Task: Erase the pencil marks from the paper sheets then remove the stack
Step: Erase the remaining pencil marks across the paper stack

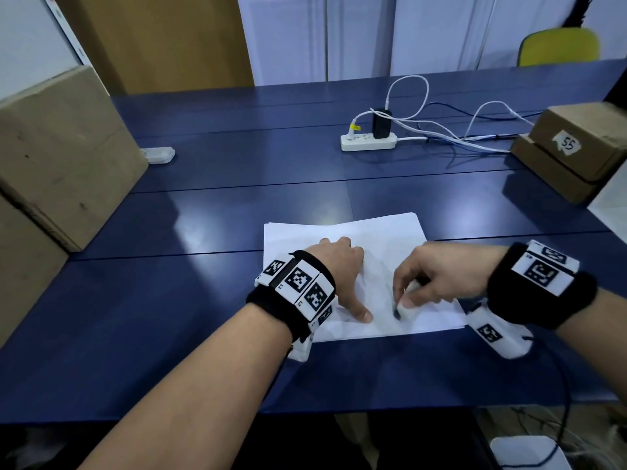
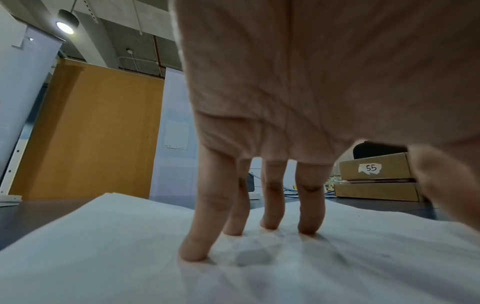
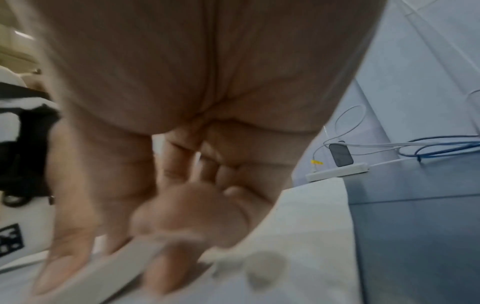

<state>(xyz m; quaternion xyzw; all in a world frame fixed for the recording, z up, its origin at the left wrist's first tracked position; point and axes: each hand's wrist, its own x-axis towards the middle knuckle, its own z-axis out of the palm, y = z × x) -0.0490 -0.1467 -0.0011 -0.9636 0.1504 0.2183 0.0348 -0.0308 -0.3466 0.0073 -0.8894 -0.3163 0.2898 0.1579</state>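
Observation:
A stack of white paper sheets (image 1: 380, 239) lies on the blue table, near the front edge. My left hand (image 1: 342, 266) rests on the stack's left part, its straight fingers (image 2: 221, 207) pressing down on the paper (image 2: 103, 236). My right hand (image 1: 431, 276) is over the stack's lower right part and pinches a white eraser (image 1: 402, 308) between thumb and fingers, its dark tip on the sheet. In the right wrist view the eraser (image 3: 114, 271) is blurred, held between the thumb and fingertips above the paper (image 3: 306, 236).
A large cardboard box (image 1: 57, 157) stands at the left. Two stacked brown boxes (image 1: 573, 147) marked 55 sit at the right. A white power strip (image 1: 368, 140) with cables lies behind the paper. A small white object (image 1: 157, 154) lies beside the big box. A yellow chair (image 1: 559, 45) stands beyond the table.

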